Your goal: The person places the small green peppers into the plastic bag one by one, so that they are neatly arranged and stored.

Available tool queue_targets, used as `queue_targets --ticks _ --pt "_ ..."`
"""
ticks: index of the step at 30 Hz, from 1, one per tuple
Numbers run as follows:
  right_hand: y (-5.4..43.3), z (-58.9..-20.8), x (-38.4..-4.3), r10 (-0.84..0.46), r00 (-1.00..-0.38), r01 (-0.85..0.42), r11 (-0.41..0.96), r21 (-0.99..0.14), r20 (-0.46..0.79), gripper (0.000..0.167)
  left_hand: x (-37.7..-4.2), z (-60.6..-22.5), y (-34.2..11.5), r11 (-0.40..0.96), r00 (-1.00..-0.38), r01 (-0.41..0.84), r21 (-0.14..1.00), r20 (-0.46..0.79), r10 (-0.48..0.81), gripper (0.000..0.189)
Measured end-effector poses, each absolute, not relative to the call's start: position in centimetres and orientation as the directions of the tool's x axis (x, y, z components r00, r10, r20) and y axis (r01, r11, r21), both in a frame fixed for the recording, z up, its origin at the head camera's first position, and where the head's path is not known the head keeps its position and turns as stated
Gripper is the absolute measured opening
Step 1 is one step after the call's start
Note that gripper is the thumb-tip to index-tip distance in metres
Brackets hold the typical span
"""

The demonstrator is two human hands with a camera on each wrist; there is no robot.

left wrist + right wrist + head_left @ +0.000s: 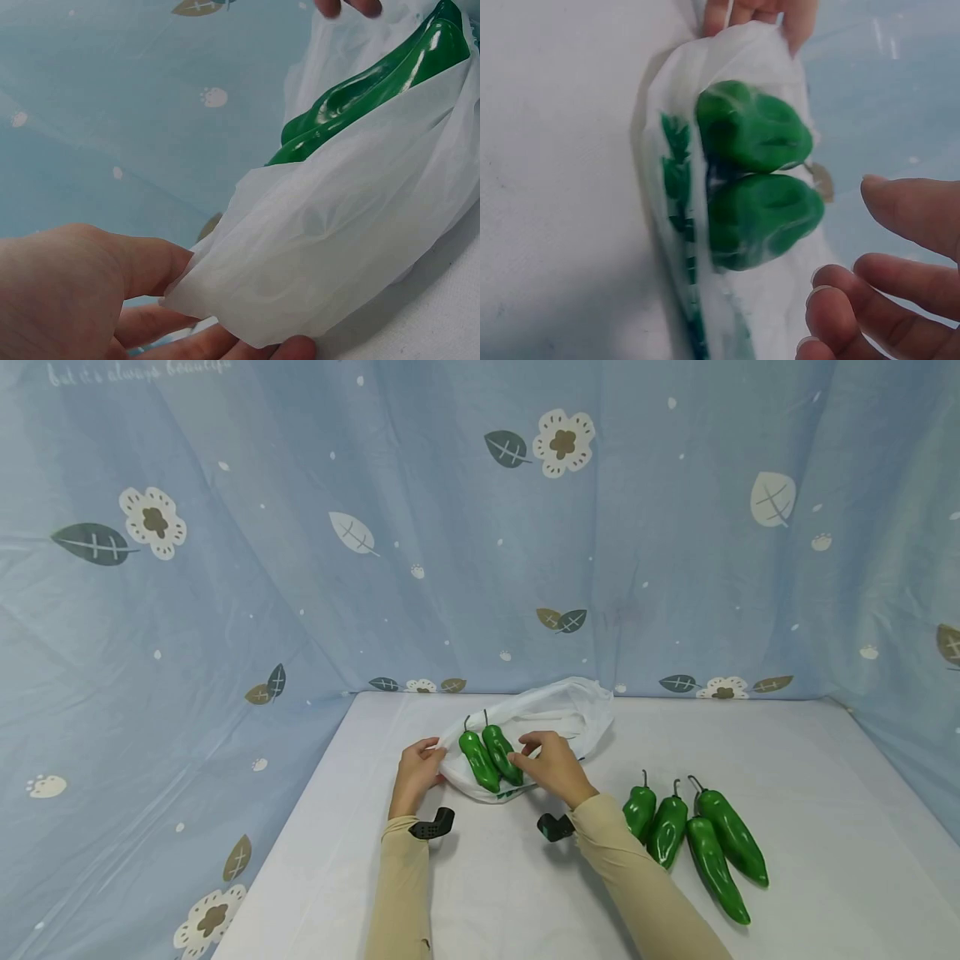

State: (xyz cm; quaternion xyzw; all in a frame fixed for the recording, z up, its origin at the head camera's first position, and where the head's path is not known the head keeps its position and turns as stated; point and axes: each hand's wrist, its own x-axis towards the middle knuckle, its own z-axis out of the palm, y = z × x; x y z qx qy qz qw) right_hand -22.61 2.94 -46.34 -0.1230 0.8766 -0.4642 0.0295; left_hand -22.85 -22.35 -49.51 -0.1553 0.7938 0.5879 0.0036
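A white plastic bag (592, 710) lies on the table with its mouth spread. Two green peppers, one on the left (478, 762) and one on the right (502, 754), rest side by side in its opening, stems pointing away from me. My left hand (416, 774) pinches the bag's left edge between thumb and fingers, as the left wrist view shows. Close beside the right-hand pepper is my right hand (555, 766). In the right wrist view its thumb and fingers stand apart with nothing between them, and the peppers (761, 221) show through the bag.
Several more green peppers (667, 829) lie in a group on the white table (825, 793) to the right, partly behind my right sleeve (637, 877). A blue patterned cloth (450, 568) encloses the back and sides. Each wrist carries a black camera (433, 824).
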Motion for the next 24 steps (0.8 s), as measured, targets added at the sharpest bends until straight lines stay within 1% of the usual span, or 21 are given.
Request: queue_targets --ticks 10,24 --pt "4.3 -44.5 -21.3 -0.233 -0.964 -0.23 0.494 -0.839 0.128 0.038 -22.9 -49.6 -22.3 0.265 -0.95 -0.257 0.929 -0.192 -0.247 0.046" --pt "7.8 -42.8 -19.2 -0.232 -0.946 -0.311 0.468 -0.827 0.224 0.039 -22.9 -49.7 -22.3 0.273 -0.949 -0.255 0.928 -0.185 -0.256 0.045"
